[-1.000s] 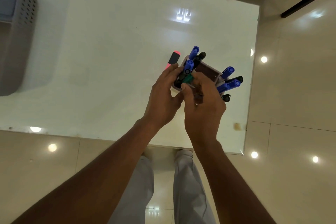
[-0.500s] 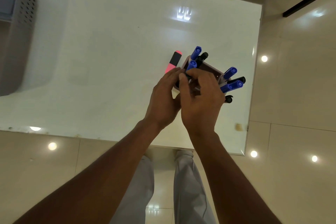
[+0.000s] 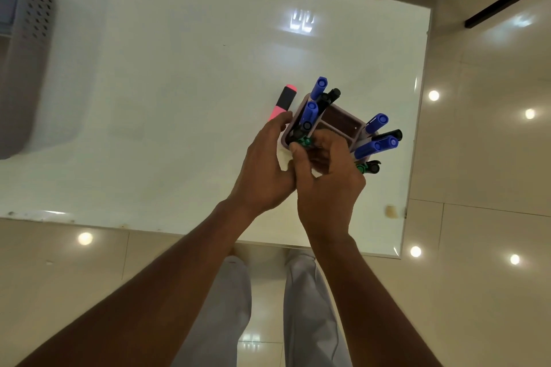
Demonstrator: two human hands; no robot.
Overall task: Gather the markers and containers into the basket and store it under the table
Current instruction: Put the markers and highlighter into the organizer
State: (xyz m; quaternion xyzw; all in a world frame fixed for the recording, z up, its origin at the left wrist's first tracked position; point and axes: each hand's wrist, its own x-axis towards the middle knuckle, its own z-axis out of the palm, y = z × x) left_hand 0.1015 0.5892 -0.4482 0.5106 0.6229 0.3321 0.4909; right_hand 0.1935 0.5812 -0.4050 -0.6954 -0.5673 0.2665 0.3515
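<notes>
left hand (image 3: 262, 170) grips marker holder (image 3: 328, 125) wall | right hand (image 3: 325, 176) pinches green marker (image 3: 302, 141) into compartment | seat upright; pink highlighter (image 3: 283, 101) loose on tabletop (image 3: 179, 98)

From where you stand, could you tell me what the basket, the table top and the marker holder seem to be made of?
Basket: likely moulded plastic, grey and matte, with rows of punched holes in its wall.
Table top: hard, white and glossy, mirroring the ceiling lights; laminate or painted glass, I cannot tell which.
Holder: probably plastic, mauve, with thin moulded dividers.
</notes>
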